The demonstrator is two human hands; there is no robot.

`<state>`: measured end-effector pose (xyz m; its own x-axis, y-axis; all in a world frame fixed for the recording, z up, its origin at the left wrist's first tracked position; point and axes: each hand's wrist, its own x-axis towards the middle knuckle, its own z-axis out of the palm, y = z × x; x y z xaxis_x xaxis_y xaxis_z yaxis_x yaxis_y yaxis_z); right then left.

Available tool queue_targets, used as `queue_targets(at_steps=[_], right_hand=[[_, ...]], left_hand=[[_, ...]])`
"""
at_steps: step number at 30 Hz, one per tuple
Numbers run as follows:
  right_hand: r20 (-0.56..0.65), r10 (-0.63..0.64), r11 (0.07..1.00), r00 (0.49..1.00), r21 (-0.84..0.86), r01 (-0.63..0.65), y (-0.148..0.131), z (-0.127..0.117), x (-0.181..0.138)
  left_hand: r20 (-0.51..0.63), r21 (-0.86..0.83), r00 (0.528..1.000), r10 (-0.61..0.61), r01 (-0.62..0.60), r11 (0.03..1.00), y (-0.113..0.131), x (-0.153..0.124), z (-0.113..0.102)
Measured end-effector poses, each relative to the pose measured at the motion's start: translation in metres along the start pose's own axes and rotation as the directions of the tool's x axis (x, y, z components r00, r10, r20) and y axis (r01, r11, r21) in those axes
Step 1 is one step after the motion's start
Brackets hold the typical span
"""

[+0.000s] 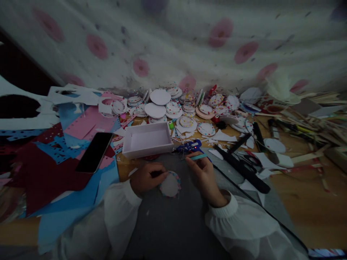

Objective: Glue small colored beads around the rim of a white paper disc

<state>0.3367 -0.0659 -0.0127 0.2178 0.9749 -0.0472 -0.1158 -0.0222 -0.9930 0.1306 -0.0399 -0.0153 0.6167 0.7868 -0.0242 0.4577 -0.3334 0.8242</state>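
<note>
One left hand (149,177) and one right hand (200,171) share the counter (311,206) with one trimmed disc (170,186), one teal strip (198,157), one white box (148,151), one phone (94,152), one blue glue gun (189,146) and one pair of scissors (249,161). The stacked discs (159,97) number at least a dozen, though dim light and overlap prevent an exact count.

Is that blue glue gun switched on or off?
Probably on: a small red light glows on the blue glue gun. Whether it is hot, I cannot tell.
</note>
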Motion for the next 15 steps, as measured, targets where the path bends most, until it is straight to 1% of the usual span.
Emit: queue_targets(at_steps=[5, 10, 11, 13, 15], right_hand=[[-0.059, -0.131, 0.991, 0.990, -0.034, 0.129, 0.003, 0.000, 0.003], [-0.145, -0.263, 0.963, 0.954, -0.098, 0.251, 0.011, 0.003, 0.005], [-0.144, -0.298, 0.952, 0.944, -0.113, 0.284, 0.012, 0.003, 0.004], [-0.097, -0.366, 0.924, 0.926, -0.157, 0.349, 0.014, 0.004, 0.003], [-0.037, -0.442, 0.878, 0.896, -0.221, 0.424, 0.015, 0.004, 0.002]], left_hand=[[0.009, 0.007, 0.999, -0.051, 0.051, 0.999, -0.002, -0.001, -0.002], [-0.004, 0.014, 0.992, -0.128, 0.128, 0.992, -0.002, 0.000, -0.003], [-0.006, 0.014, 0.990, -0.139, 0.139, 0.990, -0.002, 0.000, -0.003], [-0.012, 0.012, 0.989, -0.149, 0.149, 0.989, -0.001, 0.001, -0.003], [-0.011, 0.018, 0.987, -0.160, 0.161, 0.987, -0.001, 0.002, -0.003]])
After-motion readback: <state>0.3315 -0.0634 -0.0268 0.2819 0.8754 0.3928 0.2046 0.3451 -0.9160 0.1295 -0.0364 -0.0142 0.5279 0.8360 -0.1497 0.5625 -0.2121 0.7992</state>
